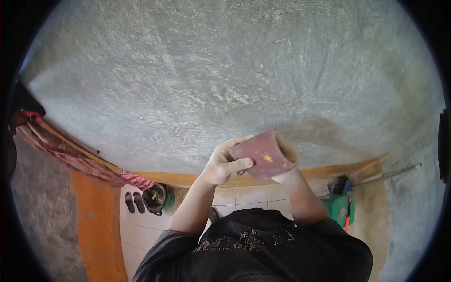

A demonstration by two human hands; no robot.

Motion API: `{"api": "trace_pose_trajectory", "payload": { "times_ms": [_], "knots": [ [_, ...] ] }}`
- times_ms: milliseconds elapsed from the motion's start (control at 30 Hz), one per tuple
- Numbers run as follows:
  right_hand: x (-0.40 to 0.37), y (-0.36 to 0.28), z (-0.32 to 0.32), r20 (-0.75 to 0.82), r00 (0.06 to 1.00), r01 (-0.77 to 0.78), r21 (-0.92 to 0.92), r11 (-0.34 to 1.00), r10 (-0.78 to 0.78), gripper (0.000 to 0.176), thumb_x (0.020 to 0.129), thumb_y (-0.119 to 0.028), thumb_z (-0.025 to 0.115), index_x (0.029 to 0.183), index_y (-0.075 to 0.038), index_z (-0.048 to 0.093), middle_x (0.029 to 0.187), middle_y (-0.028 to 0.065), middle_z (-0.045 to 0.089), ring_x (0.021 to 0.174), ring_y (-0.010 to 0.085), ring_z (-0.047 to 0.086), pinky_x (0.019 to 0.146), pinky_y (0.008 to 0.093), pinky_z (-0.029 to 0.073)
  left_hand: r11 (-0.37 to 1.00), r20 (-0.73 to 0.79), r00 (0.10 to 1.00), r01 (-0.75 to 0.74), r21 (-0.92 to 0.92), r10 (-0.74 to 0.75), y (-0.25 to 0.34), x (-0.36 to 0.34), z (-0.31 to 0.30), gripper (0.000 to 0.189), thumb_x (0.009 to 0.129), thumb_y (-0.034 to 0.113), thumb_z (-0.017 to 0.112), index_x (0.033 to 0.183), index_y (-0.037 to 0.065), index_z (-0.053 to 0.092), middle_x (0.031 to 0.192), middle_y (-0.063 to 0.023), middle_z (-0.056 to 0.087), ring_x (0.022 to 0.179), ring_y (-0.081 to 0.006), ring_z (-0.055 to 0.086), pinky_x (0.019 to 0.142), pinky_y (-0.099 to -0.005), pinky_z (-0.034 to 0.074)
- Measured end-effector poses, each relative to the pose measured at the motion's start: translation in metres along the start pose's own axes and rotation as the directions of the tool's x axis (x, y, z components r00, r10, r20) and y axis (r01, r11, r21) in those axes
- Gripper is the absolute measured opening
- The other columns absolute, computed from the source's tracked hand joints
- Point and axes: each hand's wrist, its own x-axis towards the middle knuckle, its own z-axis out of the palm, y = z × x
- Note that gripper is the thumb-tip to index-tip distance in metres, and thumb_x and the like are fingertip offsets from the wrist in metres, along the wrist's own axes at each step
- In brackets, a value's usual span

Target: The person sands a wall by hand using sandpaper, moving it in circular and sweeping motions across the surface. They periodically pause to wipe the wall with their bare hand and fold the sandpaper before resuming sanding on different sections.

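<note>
A reddish-brown sheet of sandpaper (263, 157) is bent into a curve in front of the grey wall, with a worn yellowish spot on its face. My left hand (223, 164) grips its left edge, thumb pressed on the front and fingers behind. My right hand (285, 176) is at the sheet's right side, mostly covered by it. It appears to hold the sheet from behind, though its fingers are hidden. Pale dust coats both hands.
A rough grey wall (211, 70) with an orange band along its base stands ahead. Low on the left are a reddish curtain (70, 152), dark sandals (134, 202) and a bin with a black bag (156, 197). A green container (339, 209) stands at the right.
</note>
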Motion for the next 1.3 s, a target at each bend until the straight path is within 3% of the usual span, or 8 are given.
{"api": "trace_pose_trajectory", "payload": {
  "times_ms": [167,300,400,567,833,933,1167,1300],
  "knots": [
    [0.044,0.045,0.064,-0.261,0.822,0.492,-0.124,0.862,-0.506,0.052,0.101,-0.044,0.039,0.129,-0.002,0.049,0.106,0.0124,0.061,0.084,0.0227,0.063,0.063,0.0305,0.051,0.958,-0.248,0.969,0.057,0.283,0.016,0.02,0.007,-0.013,0.062,0.085,0.02,0.078,0.133,-0.003,0.046,0.088,-0.007,0.066,0.063,-0.0098,0.059,0.053,-0.0224,0.046],
    [0.066,0.068,0.089,-0.303,0.614,0.645,-0.339,0.685,-0.729,0.048,0.102,-0.043,0.038,0.131,-0.006,0.045,0.108,0.0047,0.056,0.096,0.0148,0.056,0.079,0.0298,0.048,0.79,-0.21,0.964,0.002,0.613,0.161,0.041,-0.001,-0.031,0.057,0.087,0.02,0.075,0.131,-0.003,0.048,0.095,-0.0123,0.068,0.072,-0.0129,0.065,0.059,-0.0246,0.052],
    [0.079,0.077,0.082,-0.316,0.565,0.579,-0.506,0.639,-0.762,0.047,0.102,-0.041,0.04,0.134,-0.006,0.042,0.122,0.0082,0.051,0.113,0.0178,0.049,0.098,0.0356,0.04,0.494,0.056,0.927,-0.248,0.833,0.37,0.05,-0.008,-0.043,0.041,0.09,0.016,0.068,0.125,-0.002,0.056,0.104,-0.0168,0.068,0.086,-0.0169,0.067,0.07,-0.0298,0.055],
    [0.147,0.05,0.085,0.051,-0.022,-0.087,-0.995,-0.049,-0.998,0.053,0.1,-0.035,0.047,0.139,0.0,0.035,0.142,0.0227,0.033,0.13,0.0325,0.035,0.112,0.0489,0.022,0.78,0.137,0.975,-0.222,0.585,0.175,0.051,-0.018,-0.083,0.038,0.095,0.004,0.052,0.132,-0.002,0.053,0.126,-0.0176,0.061,0.113,-0.0237,0.061,0.096,-0.0353,0.048],
    [0.168,0.048,0.055,0.653,0.229,-0.328,-0.647,-0.689,-0.722,0.067,0.101,-0.03,0.028,0.15,0.012,0.009,0.16,0.0288,0.001,0.15,0.0398,0.0,0.121,0.0472,-0.007,0.893,0.073,0.994,-0.109,0.438,0.085,0.075,-0.042,-0.154,0.047,0.096,0.009,0.06,0.137,-0.007,0.044,0.135,-0.0195,0.055,0.129,-0.0267,0.05,0.106,-0.0377,0.041],
    [0.18,0.028,0.064,0.357,-0.006,-0.41,-0.853,-0.323,-0.934,0.071,0.102,-0.038,0.023,0.152,0.007,0.002,0.16,0.0264,-0.002,0.149,0.0374,-0.006,0.12,0.0456,-0.011,0.884,0.09,0.989,-0.148,0.444,0.12,0.085,-0.049,-0.166,0.048,0.095,0.008,0.062,0.137,-0.007,0.045,0.133,-0.0196,0.057,0.128,-0.0261,0.052,0.106,-0.0377,0.042],
    [0.176,0.061,0.058,0.681,0.338,-0.298,-0.577,-0.76,-0.65,0.081,0.101,-0.051,0.024,0.152,0.006,0.0,0.161,0.0236,-0.008,0.149,0.0352,-0.013,0.119,0.0467,-0.011,0.922,0.044,0.993,-0.116,0.37,0.107,0.092,-0.059,-0.195,0.038,0.096,0.009,0.061,0.129,-0.005,0.052,0.122,-0.0158,0.064,0.119,-0.0228,0.058,0.103,-0.0362,0.044],
    [0.17,0.025,0.083,0.134,0.033,-0.353,-0.925,-0.137,-0.99,0.082,0.101,-0.052,0.027,0.153,0.005,-0.001,0.161,0.0221,-0.011,0.149,0.0325,-0.013,0.12,0.044,-0.009,0.938,0.007,0.998,-0.069,0.341,0.07,0.093,-0.066,-0.198,0.035,0.096,0.009,0.061,0.128,-0.005,0.054,0.12,-0.0146,0.065,0.116,-0.0215,0.059,0.102,-0.0356,0.045]
  ]
}}
